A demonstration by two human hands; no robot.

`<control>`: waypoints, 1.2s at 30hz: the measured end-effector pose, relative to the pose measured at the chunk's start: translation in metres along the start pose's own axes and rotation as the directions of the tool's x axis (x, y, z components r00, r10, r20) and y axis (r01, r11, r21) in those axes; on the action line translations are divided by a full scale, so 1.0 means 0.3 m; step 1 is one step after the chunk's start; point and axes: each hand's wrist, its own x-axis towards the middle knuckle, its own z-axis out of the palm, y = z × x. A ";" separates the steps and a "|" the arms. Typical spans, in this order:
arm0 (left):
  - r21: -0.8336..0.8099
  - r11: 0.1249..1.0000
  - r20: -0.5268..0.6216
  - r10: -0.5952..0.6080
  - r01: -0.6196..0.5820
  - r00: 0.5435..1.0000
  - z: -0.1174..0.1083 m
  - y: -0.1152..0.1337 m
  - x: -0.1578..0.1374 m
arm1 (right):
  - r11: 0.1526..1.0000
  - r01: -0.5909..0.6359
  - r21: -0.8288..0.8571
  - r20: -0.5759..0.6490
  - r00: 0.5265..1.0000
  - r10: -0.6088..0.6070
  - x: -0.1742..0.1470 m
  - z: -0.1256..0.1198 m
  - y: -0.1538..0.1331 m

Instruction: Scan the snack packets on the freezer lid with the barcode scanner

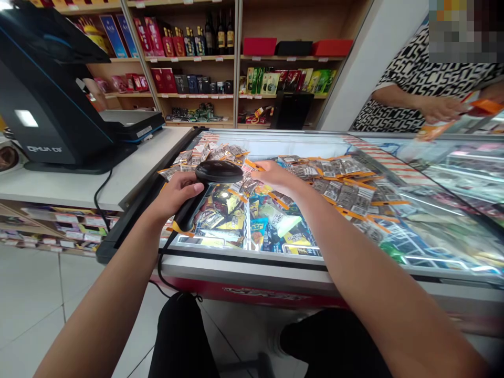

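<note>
My left hand (178, 193) is wrapped round a black barcode scanner (219, 171), its wide head tilted toward the right and its cable hanging down over the freezer's front. My right hand (273, 177) pinches the orange edge of a small snack packet (248, 184), close to the scanner's head. Both hands are above the glass top of a chest freezer (236, 265). On that glass lies a pile of silver packets (208, 152) behind the scanner. More orange-edged packets (346, 194) are spread to the right of my right hand.
At the left, a black checkout scale (59, 100) stands on a white counter (79, 184). Colourful frozen packs (285, 226) show through the glass. Stocked shelves (189, 58) line the back. Across the freezer, another person's hand (441, 109) holds orange packets (488, 107).
</note>
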 end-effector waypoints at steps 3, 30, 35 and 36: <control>0.005 1.000 -0.003 0.009 -0.009 1.000 0.000 -0.001 -0.001 | 1.000 0.005 0.000 0.004 1.000 -0.005 0.002 0.007 -0.002; -0.024 0.999 -0.045 0.046 -0.047 0.998 -0.004 -0.008 0.022 | 0.573 -0.043 -0.818 -0.201 0.956 -0.215 0.057 0.070 0.129; -0.008 0.998 -0.048 0.068 -0.069 0.997 -0.002 -0.008 0.020 | 0.554 -0.108 -0.825 -0.243 0.954 -0.174 0.069 -0.049 0.199; -0.007 0.997 -0.057 0.076 -0.077 0.995 -0.002 -0.008 0.020 | 0.555 -0.110 -0.824 -0.244 0.954 -0.172 0.072 -0.067 0.210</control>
